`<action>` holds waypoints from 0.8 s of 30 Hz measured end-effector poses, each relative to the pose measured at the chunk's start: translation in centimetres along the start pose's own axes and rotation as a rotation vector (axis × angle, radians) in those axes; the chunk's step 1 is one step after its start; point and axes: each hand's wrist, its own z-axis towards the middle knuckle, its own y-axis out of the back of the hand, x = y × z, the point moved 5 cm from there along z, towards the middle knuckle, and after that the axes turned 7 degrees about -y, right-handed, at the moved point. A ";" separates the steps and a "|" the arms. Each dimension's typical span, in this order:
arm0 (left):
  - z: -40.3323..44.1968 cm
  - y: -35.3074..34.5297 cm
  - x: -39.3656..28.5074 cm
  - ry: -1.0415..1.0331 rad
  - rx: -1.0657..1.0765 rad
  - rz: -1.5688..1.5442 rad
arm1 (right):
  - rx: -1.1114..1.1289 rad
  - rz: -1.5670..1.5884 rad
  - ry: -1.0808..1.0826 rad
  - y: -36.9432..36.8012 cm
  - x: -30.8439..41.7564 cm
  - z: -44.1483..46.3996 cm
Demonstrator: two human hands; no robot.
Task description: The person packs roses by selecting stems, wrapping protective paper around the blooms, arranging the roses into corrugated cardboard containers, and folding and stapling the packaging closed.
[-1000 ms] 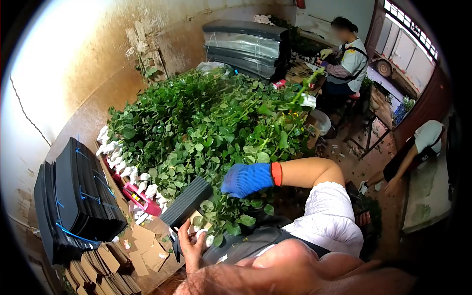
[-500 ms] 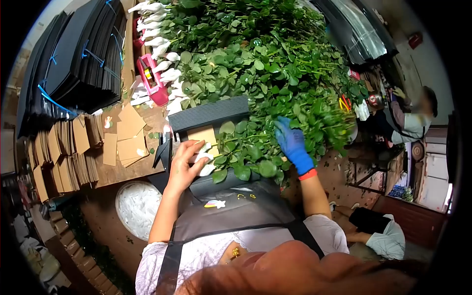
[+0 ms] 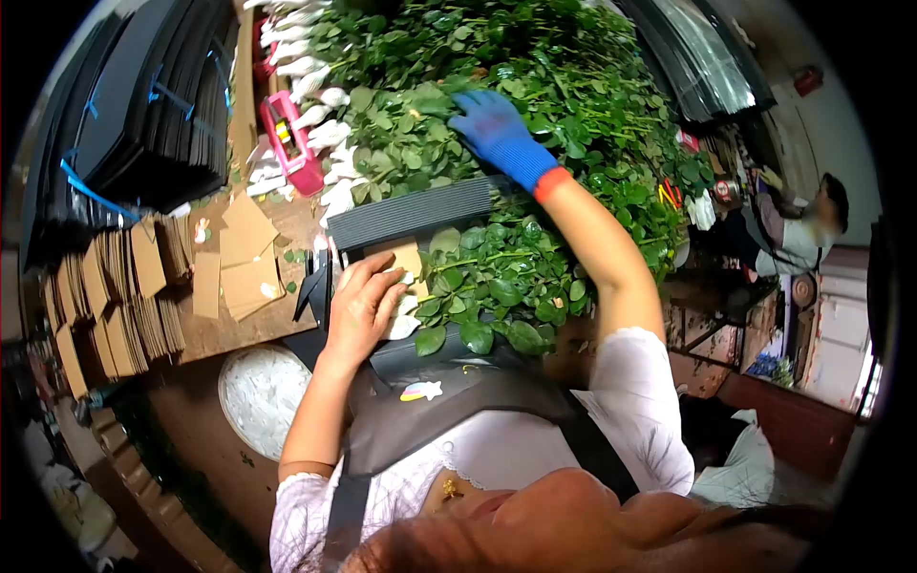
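Observation:
Bare and at the left, my left hand (image 3: 363, 307) has its fingers together over white-wrapped flower heads (image 3: 403, 320), partly hiding them. Their leafy stems (image 3: 506, 277) extend rightward across a dark ribbed holder (image 3: 411, 212) with a piece of cardboard (image 3: 406, 256) inside. My right hand (image 3: 492, 134), in a blue glove with a red cuff, is over the big pile of leafy stems (image 3: 573, 86) beyond the holder. Its fingers are spread and touch or hover just above the leaves. White-wrapped heads (image 3: 330, 134) line the pile's left edge.
Dark folded sheets (image 3: 143, 105) stand at the upper left, above cardboard stacks (image 3: 115, 296). A pink holder (image 3: 291, 143) lies near the pile. A round white-filled container (image 3: 263, 401) is below the table. A co-worker (image 3: 807, 224) sits at the right; another person's shirt (image 3: 740, 468) shows lower right.
My right hand has left the stems in the holder and moved up and left over the big pile. My left hand stays at the flower heads. The view has swung round since the earliest frame.

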 end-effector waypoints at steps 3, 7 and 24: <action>0.2 -0.9 0.3 -0.002 -0.052 -0.036 | -0.201 0.133 -0.116 5.8 -0.8 2.7; -0.6 -1.2 1.1 0.176 -0.099 -0.181 | -0.391 0.311 0.034 14.1 -1.4 1.9; -1.2 -1.5 1.9 0.222 -0.114 -0.247 | 0.542 0.275 -0.164 7.2 3.0 -18.2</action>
